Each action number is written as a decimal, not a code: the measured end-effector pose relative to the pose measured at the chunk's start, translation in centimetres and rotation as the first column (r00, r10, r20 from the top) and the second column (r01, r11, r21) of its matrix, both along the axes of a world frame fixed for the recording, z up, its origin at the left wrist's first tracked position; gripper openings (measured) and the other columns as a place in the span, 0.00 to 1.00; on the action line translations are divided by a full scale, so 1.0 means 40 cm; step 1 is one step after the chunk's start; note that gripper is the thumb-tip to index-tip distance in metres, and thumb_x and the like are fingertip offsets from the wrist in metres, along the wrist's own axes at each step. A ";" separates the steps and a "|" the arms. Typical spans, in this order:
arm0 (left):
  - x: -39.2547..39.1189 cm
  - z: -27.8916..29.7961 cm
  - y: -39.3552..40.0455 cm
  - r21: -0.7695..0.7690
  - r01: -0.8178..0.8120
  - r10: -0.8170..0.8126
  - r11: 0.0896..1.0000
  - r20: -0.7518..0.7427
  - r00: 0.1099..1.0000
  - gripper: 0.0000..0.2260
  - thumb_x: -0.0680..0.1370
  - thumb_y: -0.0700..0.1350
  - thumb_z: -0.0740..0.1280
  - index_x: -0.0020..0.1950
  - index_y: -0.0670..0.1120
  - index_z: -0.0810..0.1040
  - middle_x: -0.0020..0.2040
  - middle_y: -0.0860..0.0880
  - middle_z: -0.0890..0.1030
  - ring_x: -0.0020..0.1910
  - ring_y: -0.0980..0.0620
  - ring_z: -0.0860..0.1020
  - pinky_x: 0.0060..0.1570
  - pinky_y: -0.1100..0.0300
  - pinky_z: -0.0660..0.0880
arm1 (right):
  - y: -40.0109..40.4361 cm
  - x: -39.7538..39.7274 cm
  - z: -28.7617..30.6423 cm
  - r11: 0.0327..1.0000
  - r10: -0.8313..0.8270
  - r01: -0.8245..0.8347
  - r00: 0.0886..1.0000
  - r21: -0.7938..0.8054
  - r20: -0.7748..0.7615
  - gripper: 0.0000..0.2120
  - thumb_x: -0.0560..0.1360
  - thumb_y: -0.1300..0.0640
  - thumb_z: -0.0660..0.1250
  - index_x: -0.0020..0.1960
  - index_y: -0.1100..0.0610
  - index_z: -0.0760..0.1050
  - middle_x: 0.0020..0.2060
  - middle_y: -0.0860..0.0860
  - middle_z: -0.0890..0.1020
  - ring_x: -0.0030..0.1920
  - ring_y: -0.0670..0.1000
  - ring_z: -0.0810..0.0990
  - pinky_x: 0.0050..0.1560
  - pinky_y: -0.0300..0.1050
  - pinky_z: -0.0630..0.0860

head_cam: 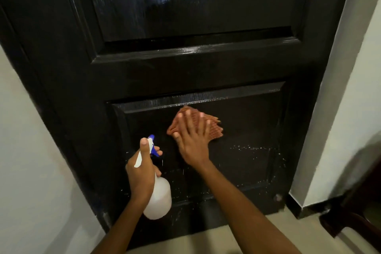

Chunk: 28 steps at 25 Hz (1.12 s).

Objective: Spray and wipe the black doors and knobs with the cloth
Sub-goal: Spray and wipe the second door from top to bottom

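Glossy black paint covers the panelled wooden door (185,72) before us, its raised rectangular mouldings catching streaks of light, with pale plaster walls (26,150) on either side and a light floor (206,241) below. Our right hand (192,142) lies flat with fingers straight and spread, pressing the crumpled orange waffle-weave cloth (214,128) against the upper part of the lower panel, where white droplets (247,148) speckle the sheen beneath it. Our left hand (142,169) curls around the neck of the smooth white plastic spray bottle (159,200), one finger on its blue trigger, just left of the cloth.
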<state>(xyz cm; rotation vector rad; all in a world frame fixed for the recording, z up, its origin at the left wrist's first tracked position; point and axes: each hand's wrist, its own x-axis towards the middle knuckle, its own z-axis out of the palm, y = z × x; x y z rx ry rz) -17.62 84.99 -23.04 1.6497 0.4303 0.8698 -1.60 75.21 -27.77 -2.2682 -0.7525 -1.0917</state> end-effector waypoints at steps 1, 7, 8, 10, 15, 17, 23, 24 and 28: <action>-0.007 -0.010 0.005 0.008 -0.019 0.019 1.000 0.005 1.000 0.30 0.80 0.65 0.52 0.45 0.44 0.82 0.32 0.44 0.82 0.24 0.47 0.76 0.32 0.57 0.75 | 0.014 -0.008 -0.028 0.984 0.071 -0.053 0.992 -0.170 0.101 0.31 0.86 0.40 0.48 0.84 0.45 0.40 0.84 0.47 0.41 0.83 0.61 0.40 0.80 0.61 0.33; 0.009 -0.051 -0.050 -0.004 0.006 -0.006 1.000 -0.004 1.000 0.27 0.81 0.64 0.52 0.46 0.46 0.83 0.39 0.49 0.85 0.24 0.48 0.75 0.30 0.56 0.75 | -0.246 0.122 -0.133 0.976 -0.037 0.061 0.993 -0.209 0.116 0.29 0.87 0.44 0.49 0.85 0.44 0.43 0.84 0.47 0.44 0.83 0.62 0.43 0.81 0.61 0.38; 0.018 -0.056 -0.063 -0.004 0.021 -0.021 1.000 -0.016 1.000 0.27 0.80 0.64 0.52 0.47 0.47 0.83 0.40 0.49 0.85 0.24 0.48 0.75 0.30 0.55 0.76 | -0.310 0.146 -0.148 0.989 -0.139 0.138 0.990 -0.044 -0.009 0.30 0.86 0.43 0.48 0.84 0.44 0.41 0.84 0.47 0.41 0.83 0.63 0.41 0.81 0.61 0.37; 0.031 -0.072 -0.081 0.003 0.030 -0.030 1.000 -0.042 0.999 0.28 0.79 0.65 0.52 0.47 0.46 0.83 0.40 0.50 0.85 0.24 0.50 0.75 0.31 0.56 0.76 | -0.406 0.177 -0.162 0.888 -0.229 0.332 0.919 0.317 -0.320 0.30 0.86 0.43 0.45 0.83 0.46 0.35 0.83 0.49 0.35 0.83 0.62 0.39 0.81 0.64 0.37; 0.015 -0.117 -0.052 -0.039 -0.014 0.010 0.999 -0.085 0.996 0.27 0.78 0.65 0.52 0.45 0.48 0.82 0.37 0.47 0.84 0.25 0.47 0.75 0.31 0.55 0.76 | -0.366 0.166 -0.097 0.494 0.003 0.531 0.791 0.689 -0.612 0.33 0.83 0.40 0.40 0.84 0.52 0.39 0.84 0.55 0.41 0.83 0.62 0.41 0.80 0.67 0.42; -0.012 -0.131 -0.021 -0.045 -0.052 0.048 0.998 -0.086 0.995 0.24 0.79 0.64 0.53 0.43 0.51 0.81 0.35 0.48 0.84 0.25 0.45 0.75 0.31 0.53 0.76 | -0.253 0.110 -0.087 0.589 -0.017 0.459 0.830 0.665 -0.558 0.35 0.82 0.38 0.39 0.84 0.54 0.41 0.84 0.55 0.40 0.82 0.63 0.38 0.80 0.65 0.36; -0.087 -0.139 0.094 -0.109 -0.229 0.221 0.967 -0.080 0.972 0.27 0.81 0.61 0.53 0.45 0.43 0.82 0.33 0.46 0.82 0.24 0.50 0.74 0.27 0.64 0.73 | 0.155 -0.071 -0.090 0.995 0.094 -0.094 0.995 -0.010 0.009 0.34 0.85 0.43 0.55 0.84 0.46 0.41 0.83 0.50 0.35 0.81 0.61 0.32 0.77 0.63 0.27; -0.096 -0.142 0.110 -0.134 -0.249 0.238 0.959 -0.093 0.967 0.26 0.81 0.61 0.53 0.45 0.42 0.81 0.33 0.44 0.81 0.25 0.50 0.74 0.26 0.63 0.73 | 0.178 -0.069 -0.107 0.971 0.149 -0.123 0.982 -0.207 0.114 0.35 0.84 0.43 0.58 0.84 0.46 0.43 0.83 0.49 0.37 0.82 0.61 0.34 0.78 0.63 0.28; -0.132 -0.163 0.150 -0.176 -0.281 0.266 0.943 -0.106 0.958 0.29 0.75 0.66 0.54 0.46 0.42 0.80 0.35 0.40 0.81 0.27 0.47 0.75 0.28 0.61 0.74 | 0.124 -0.037 -0.261 0.521 0.411 -0.182 0.910 -0.834 0.058 0.42 0.78 0.47 0.68 0.84 0.45 0.47 0.84 0.48 0.44 0.83 0.54 0.35 0.75 0.59 0.22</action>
